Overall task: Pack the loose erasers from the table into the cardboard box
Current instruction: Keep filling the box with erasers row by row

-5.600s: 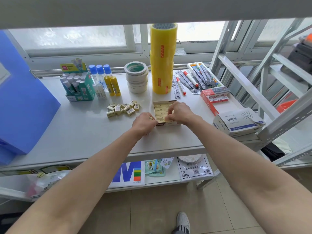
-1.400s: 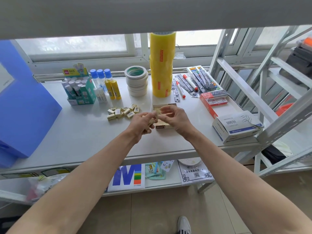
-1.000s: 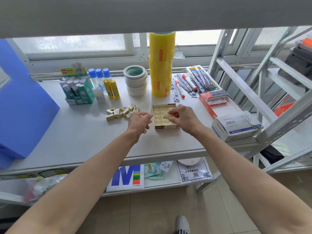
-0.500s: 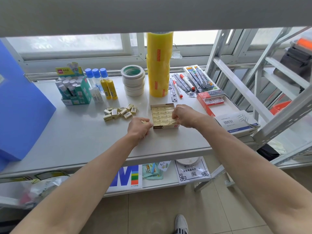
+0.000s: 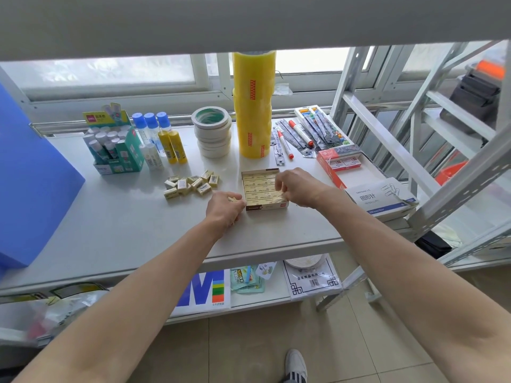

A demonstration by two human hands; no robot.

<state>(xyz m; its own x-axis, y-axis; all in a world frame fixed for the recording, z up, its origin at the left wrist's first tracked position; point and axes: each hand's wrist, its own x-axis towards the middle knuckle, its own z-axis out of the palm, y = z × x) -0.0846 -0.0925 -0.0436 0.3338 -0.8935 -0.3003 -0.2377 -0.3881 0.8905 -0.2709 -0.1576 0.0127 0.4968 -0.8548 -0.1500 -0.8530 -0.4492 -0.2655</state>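
Small pale-yellow wrapped erasers [image 5: 192, 184] remain loose on the white worktop [image 5: 110, 222]; right hand [image 5: 297, 186] grip presses one into the shallow cardboard box [image 5: 264, 190], left hand [image 5: 225, 208] grip curls around more, probably handed across next.

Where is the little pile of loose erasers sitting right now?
In the head view, the loose erasers lie on the white table, just left of the cardboard box and in front of the glue bottles.

Both forearms bare to the elbow, no sleeves, watch or rings visible; one white sneaker [image 5: 296, 366] with dark stripes on the floor
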